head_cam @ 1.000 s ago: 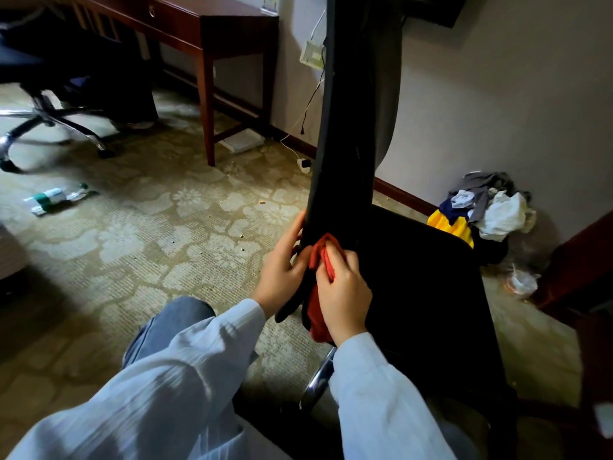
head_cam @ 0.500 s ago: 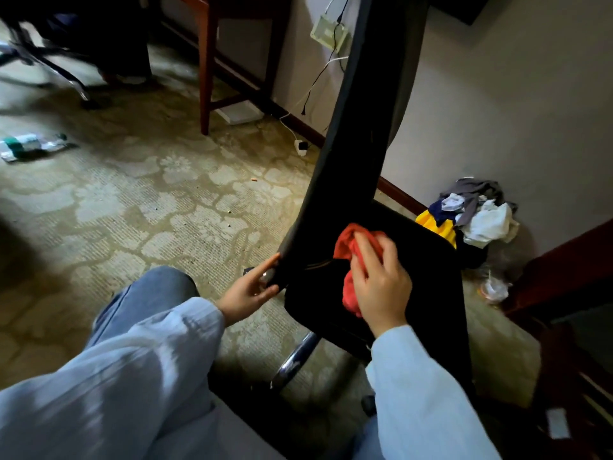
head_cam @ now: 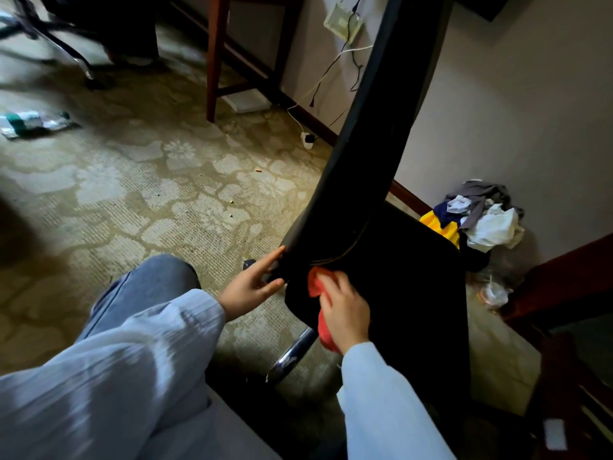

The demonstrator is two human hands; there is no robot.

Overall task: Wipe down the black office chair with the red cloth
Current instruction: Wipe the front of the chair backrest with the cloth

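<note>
The black office chair (head_cam: 398, 283) stands in front of me, its tall backrest rising to the top edge and its seat spreading to the right. My right hand (head_cam: 346, 312) presses the red cloth (head_cam: 316, 287) against the seat's near left corner, just below the backrest's seam. Part of the cloth hangs under my palm. My left hand (head_cam: 252, 287) rests with fingers spread against the lower left edge of the backrest, holding nothing. A chrome chair leg (head_cam: 292, 355) shows below the seat.
A pile of clothes (head_cam: 477, 220) lies against the wall at right. A wooden desk leg (head_cam: 214, 58), cables and a plug (head_cam: 306, 139) are behind the chair. A bottle (head_cam: 30, 122) lies on the patterned carpet at left. Dark wooden furniture (head_cam: 570, 287) stands at right.
My right hand has slid the red cloth from the middle of the seat's back down to its near left corner. My left hand stays at the backrest's lower edge.
</note>
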